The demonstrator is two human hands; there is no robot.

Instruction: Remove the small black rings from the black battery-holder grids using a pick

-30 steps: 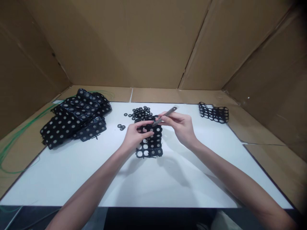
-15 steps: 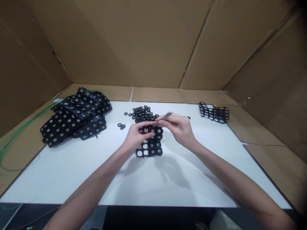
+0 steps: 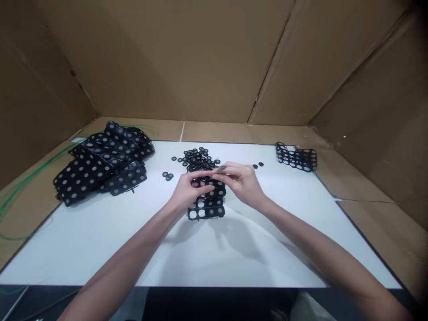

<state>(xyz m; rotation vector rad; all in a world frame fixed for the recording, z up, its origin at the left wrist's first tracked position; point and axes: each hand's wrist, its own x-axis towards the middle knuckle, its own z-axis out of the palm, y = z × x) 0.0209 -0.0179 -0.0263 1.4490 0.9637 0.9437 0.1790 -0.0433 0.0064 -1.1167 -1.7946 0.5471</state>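
My left hand (image 3: 190,189) pinches the upper left part of a black rubbery sheet (image 3: 216,211) between thumb and fingers. The sheet carries rows of round pieces with pale centres, and some spots at its lower left are open holes. Closed around a slim grey handheld tool (image 3: 220,169), my right hand (image 3: 246,183) works at the sheet's upper edge, close to my left fingertips. The tool's tip is hidden by my fingers, so its exact kind is unclear. Just beyond my hands lies a pile of small black rings (image 3: 197,157).
At the left is a heap of dotted black sheets (image 3: 88,176), with green strands (image 3: 31,176) beside it. A holed black sheet (image 3: 297,158) lies at the far right. Two dark discs (image 3: 261,164) and a few rings (image 3: 167,175) are on the white table (image 3: 214,263). Cardboard walls (image 3: 174,58) surround it.
The tool has swung lower and now shows only a short end above my right hand. My right hand has shifted slightly left, exposing two dark discs behind it. My left hand keeps its grip.
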